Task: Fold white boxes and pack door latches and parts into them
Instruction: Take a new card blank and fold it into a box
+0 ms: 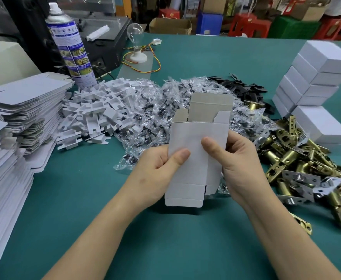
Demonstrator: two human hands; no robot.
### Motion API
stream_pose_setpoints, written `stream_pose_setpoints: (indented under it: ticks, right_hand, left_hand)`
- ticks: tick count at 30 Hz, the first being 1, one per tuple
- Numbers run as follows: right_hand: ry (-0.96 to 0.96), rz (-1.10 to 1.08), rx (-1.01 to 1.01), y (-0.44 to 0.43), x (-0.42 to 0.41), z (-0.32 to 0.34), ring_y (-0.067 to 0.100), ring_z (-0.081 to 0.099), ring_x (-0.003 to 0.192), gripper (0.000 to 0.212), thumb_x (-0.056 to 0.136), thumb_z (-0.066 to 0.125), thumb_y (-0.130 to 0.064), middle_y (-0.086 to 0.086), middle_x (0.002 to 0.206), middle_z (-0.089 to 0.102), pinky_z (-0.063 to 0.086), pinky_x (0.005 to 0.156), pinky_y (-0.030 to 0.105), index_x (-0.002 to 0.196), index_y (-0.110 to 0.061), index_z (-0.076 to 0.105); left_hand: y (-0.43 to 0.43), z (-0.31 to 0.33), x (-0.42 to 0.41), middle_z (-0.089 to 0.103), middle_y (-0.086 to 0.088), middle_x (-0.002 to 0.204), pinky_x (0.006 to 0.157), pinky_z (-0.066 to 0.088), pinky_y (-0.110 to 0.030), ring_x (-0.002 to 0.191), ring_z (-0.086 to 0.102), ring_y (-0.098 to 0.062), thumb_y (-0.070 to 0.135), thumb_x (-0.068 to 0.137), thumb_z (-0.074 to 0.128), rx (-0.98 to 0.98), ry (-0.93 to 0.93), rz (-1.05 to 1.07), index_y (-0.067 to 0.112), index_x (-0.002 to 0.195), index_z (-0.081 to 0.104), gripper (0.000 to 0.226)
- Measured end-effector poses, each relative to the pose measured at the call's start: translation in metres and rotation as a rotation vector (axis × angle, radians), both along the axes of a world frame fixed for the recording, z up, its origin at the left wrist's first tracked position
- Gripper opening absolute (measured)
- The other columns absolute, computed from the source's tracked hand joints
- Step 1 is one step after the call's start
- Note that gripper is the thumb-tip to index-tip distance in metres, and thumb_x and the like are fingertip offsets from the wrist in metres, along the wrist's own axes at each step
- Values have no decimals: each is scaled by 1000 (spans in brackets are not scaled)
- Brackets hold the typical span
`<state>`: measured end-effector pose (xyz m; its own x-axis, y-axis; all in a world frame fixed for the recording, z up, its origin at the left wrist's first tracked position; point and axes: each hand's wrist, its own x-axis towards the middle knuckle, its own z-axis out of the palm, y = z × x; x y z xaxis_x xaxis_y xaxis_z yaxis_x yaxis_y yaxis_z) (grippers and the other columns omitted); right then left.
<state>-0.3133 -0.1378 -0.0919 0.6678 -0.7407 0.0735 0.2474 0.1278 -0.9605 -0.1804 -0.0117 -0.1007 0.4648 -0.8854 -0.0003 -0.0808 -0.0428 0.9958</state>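
Note:
A flat white box blank [197, 136] stands upright above the green table, its grey top flaps open and its bottom flap hanging down. My left hand [155, 174] grips its left edge, thumb on the front face. My right hand [240, 164] grips the right edge, thumb pressed on the front. Brass door latches [298, 168] lie heaped to the right. Small clear bags of dark parts [155, 118] are piled behind the box. White card inserts [103, 110] lie left of the bags.
Stacks of flat box blanks [18, 122] fill the left side. Folded white boxes [315, 77] are stacked at the right. Black plates [244, 85] lie behind the bags. A spray can [70, 45] and a bulb on a base [136, 43] stand at the back left.

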Motion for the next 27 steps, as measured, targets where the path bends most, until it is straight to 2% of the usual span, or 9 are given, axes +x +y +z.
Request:
stream_pose_setpoints:
  ticks: [5,6,8,10,13,17,21,25,27]
  right_hand:
    - [-2,2,20,1,0,0,21,77,92,26,74,81,-29,9,106,79,61,75,30,99,-19,81]
    - [5,7,29,0,0,-1,23,77,94,26,76,80,-29,10,108,79,62,76,32,101,-19,81]
    - [7,48,37,-2,0,-1,25,75,102,32,83,78,-29,10,115,77,62,84,37,113,-17,76]
    - [-8,96,33,-1,2,1,27,73,112,50,84,77,-32,9,122,75,61,90,38,130,-15,65]
    - [-15,76,-17,2,4,2,25,73,111,69,79,79,-34,4,123,75,62,85,35,140,-23,48]
    - [-35,-2,-116,4,6,0,21,76,100,66,86,77,-23,0,121,75,61,77,31,142,-29,41]
    - [-32,56,-196,5,5,0,22,76,101,61,92,70,-20,-1,124,73,61,78,30,142,-32,39]
    - [-55,104,-246,4,2,1,25,73,110,59,98,63,-21,3,132,70,60,83,34,149,-29,37]
    - [-78,105,-256,4,2,1,23,73,107,55,99,61,-18,3,131,71,60,82,33,147,-31,38]
  left_hand:
    - [2,1,2,80,-12,105,92,56,-58,102,76,-33,40,94,60,-3,-2,-6,0,103,75,44]
    - [2,0,3,81,-10,103,90,59,-55,100,76,-31,41,94,61,-10,-17,0,4,100,77,41]
    - [2,1,4,81,0,98,80,63,-36,91,77,-19,46,92,66,-50,-18,19,17,95,79,32]
    - [3,7,5,79,6,95,73,59,-29,85,73,-11,53,87,66,-105,-8,52,30,96,78,28]
    - [2,10,8,77,4,109,83,62,-42,95,75,-17,50,84,69,-216,-24,132,41,115,71,33]
    - [3,10,11,73,2,115,89,58,-61,102,70,-35,50,89,65,-289,-102,121,59,134,55,47]
    - [4,7,12,72,-1,115,84,59,-63,103,67,-37,48,94,62,-310,-163,99,61,138,52,47]
    - [4,5,15,70,7,105,73,62,-55,91,69,-26,47,91,69,-301,-259,131,59,141,50,55]
    - [5,5,15,68,5,98,69,61,-53,86,67,-28,47,88,72,-300,-287,145,58,140,50,58]
